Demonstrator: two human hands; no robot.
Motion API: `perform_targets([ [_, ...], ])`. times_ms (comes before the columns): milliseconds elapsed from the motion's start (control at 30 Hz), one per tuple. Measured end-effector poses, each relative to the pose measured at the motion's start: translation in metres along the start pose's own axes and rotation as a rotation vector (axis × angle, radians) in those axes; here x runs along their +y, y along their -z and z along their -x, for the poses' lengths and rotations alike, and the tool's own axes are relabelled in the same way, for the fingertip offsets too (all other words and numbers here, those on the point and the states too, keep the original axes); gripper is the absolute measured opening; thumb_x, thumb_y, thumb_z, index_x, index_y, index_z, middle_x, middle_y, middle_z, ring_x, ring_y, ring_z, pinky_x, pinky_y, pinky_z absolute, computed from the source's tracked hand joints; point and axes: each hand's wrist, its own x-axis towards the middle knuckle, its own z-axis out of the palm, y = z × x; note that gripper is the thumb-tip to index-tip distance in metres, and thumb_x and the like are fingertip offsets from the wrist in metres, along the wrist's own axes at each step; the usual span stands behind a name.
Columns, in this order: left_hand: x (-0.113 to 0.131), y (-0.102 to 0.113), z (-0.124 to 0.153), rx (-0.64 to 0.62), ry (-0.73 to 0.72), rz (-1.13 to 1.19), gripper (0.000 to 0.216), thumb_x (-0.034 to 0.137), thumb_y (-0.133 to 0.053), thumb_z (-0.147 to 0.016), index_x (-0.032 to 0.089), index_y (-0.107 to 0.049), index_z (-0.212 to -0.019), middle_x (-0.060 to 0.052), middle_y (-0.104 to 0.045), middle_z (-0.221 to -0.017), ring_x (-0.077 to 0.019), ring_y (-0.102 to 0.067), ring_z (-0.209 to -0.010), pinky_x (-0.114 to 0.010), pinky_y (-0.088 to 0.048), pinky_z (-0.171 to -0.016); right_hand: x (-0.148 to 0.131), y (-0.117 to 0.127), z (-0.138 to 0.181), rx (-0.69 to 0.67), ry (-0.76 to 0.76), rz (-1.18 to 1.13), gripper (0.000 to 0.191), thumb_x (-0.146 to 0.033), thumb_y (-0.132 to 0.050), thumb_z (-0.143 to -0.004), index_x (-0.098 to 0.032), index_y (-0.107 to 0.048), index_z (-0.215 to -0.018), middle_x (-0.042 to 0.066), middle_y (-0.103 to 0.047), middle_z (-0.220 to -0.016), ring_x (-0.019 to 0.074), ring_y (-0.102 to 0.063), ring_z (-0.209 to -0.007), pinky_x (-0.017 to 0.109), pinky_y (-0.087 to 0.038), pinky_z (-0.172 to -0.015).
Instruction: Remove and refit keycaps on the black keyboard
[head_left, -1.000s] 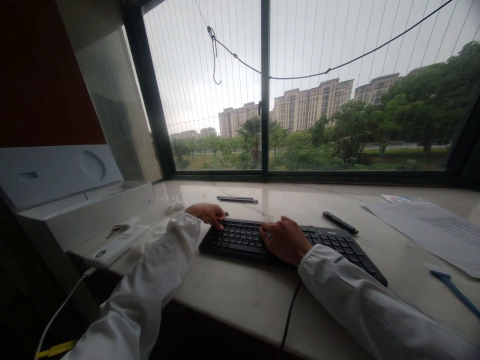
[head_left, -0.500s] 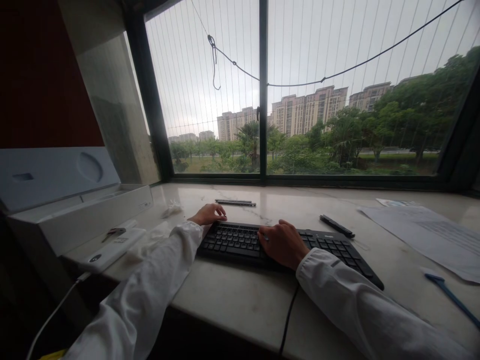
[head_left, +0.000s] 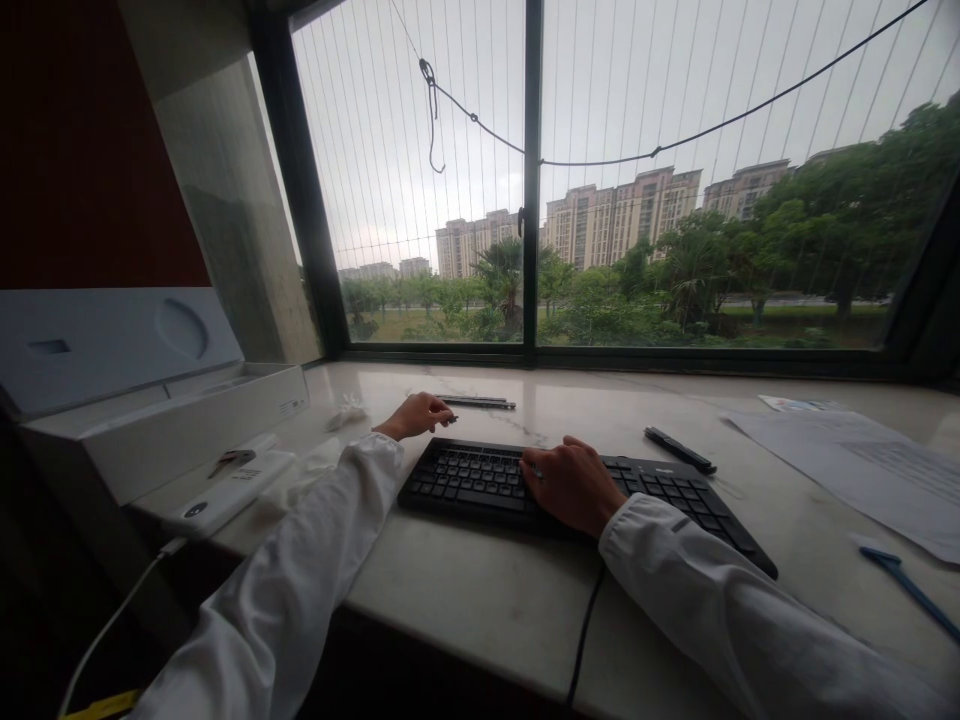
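Head camera shows the left hand (head_left: 415,415) with its finger and thumb pinched on a small dark bit (head_left: 453,419), just past the far left corner of the black keyboard (head_left: 469,475). The right hand (head_left: 576,487) lies on the middle of the keyboard, fingers curled. Something small and shiny (head_left: 537,471) shows by them, but I cannot tell if they grip it. The keyboard lies flat on the desk (head_left: 450,570). The job looks partly done to me: the small dark bit is in the fingers, not put down yet. How much is left I cannot tell, as the keys are too small to check one by one. A pale mark (head_left: 664,470) sits on the keyboard's far edge, right of the right hand, too tiny to read. Far right, the paper (head_left: 855,455) has lines of print; on the left, the white box (head_left: 187,430) has a label (head_left: 294,406). I cannot read either.
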Motion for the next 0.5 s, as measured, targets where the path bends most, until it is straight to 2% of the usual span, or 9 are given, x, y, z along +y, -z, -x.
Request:
perform_targets([
  [167,0.007,0.005,0.003,0.019,-0.055,0.005,0.04,0.049,-0.055,-0.08,0.014,-0.072,-0.09,-0.005,-0.071,-0.08,-0.0081,-0.056,-0.05,-0.02,-0.043,-0.054,0.001,-0.003,0.0,0.027,0.013,0.006,0.041,-0.034,-0.031,-0.093,-0.021,-0.066,-0.077,0.006,-0.069,-0.068,0.0159,-0.063,-0.063,0.03,-0.034,-0.079],
  [300,0.024,0.006,0.008,0.048,-0.198,-0.037,0.035,0.045,-0.055,-0.082,0.017,-0.073,-0.091,-0.003,-0.07,-0.074,-0.0068,-0.052,-0.049,-0.02,-0.041,-0.057,0.001,-0.002,0.0,0.015,0.004,0.005,0.04,-0.034,-0.032,-0.093,-0.02,-0.067,-0.078,0.006,-0.069,-0.069,0.0158,-0.062,-0.064,0.03,-0.035,-0.079],
  [400,0.043,0.006,0.013,0.039,-0.323,-0.034,0.031,0.042,-0.056,-0.082,0.018,-0.073,-0.091,-0.004,-0.071,-0.078,-0.0091,-0.056,-0.059,-0.02,-0.042,-0.063,0.0,-0.002,0.0,0.01,-0.002,0.01,0.039,-0.034,-0.033,-0.093,-0.02,-0.067,-0.079,0.007,-0.07,-0.069,0.0153,-0.062,-0.064,0.029,-0.035,-0.079],
  [500,0.059,0.002,0.016,0.006,-0.391,-0.022,0.03,0.042,-0.058,-0.082,0.018,-0.073,-0.091,-0.004,-0.072,-0.083,-0.0114,-0.059,-0.069,-0.021,-0.042,-0.068,0.0,-0.003,0.0,0.025,0.004,0.013,0.039,-0.034,-0.032,-0.093,-0.021,-0.066,-0.079,0.006,-0.069,-0.068,0.0152,-0.061,-0.063,0.03,-0.035,-0.081],
])
